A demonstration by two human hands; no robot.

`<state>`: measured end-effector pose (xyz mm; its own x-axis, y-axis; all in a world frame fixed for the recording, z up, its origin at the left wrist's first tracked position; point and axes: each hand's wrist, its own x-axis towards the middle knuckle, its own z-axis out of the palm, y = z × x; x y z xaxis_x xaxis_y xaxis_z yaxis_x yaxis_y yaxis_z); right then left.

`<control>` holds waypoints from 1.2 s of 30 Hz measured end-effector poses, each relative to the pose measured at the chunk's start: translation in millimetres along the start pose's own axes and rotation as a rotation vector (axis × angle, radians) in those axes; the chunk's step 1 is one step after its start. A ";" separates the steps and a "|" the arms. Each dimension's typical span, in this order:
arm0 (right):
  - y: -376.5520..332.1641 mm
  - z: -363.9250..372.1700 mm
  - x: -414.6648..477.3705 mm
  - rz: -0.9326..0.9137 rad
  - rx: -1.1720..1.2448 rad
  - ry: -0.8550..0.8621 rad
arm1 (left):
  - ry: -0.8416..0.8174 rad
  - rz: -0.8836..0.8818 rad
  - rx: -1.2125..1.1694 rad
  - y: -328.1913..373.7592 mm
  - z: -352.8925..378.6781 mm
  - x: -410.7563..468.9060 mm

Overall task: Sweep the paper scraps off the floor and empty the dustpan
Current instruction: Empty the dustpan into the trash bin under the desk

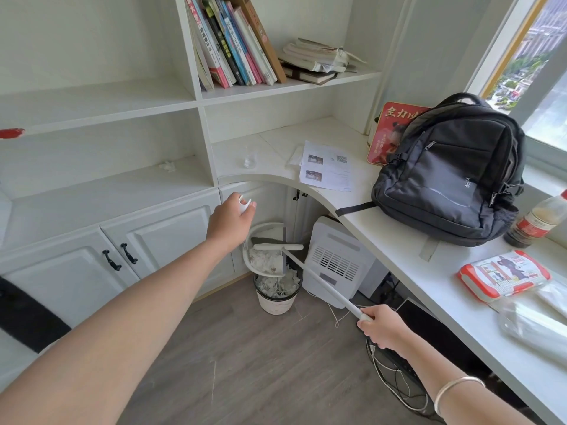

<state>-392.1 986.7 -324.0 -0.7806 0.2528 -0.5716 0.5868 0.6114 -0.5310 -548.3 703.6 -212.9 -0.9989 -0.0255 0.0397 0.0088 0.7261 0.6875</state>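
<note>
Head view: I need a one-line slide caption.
Left hand tips the dustpan of paper scraps over the bin; right hand steers the broom.

This is a home study corner. White built-in shelving (196,99) fills the wall from 9 to 12 o'clock, with a row of books (233,41) at 12 and cupboard doors (159,237) below. A curved white desk (399,240) sweeps from 12 to 4 o'clock, carrying a black backpack (451,176) and printed sheets (326,168), beside a window (534,56) at 2 o'clock over wood-look flooring (276,363).
</note>
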 end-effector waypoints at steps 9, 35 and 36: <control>2.7 2.1 -2.7 0.005 -0.023 -0.026 | -0.006 0.016 0.015 -3.8 -0.9 -4.3; 2.5 -23.7 -4.3 -0.049 -0.495 0.059 | -0.051 0.106 0.099 -7.4 -8.2 -17.6; 3.1 -24.1 -4.5 -0.046 -0.504 0.066 | -0.053 0.109 0.105 -6.3 -8.2 -18.5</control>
<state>-392.0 1005.5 -308.0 -0.8246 0.2538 -0.5056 0.3874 0.9046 -0.1777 -529.4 693.8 -212.0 -0.9934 0.0918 0.0694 0.1150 0.7906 0.6015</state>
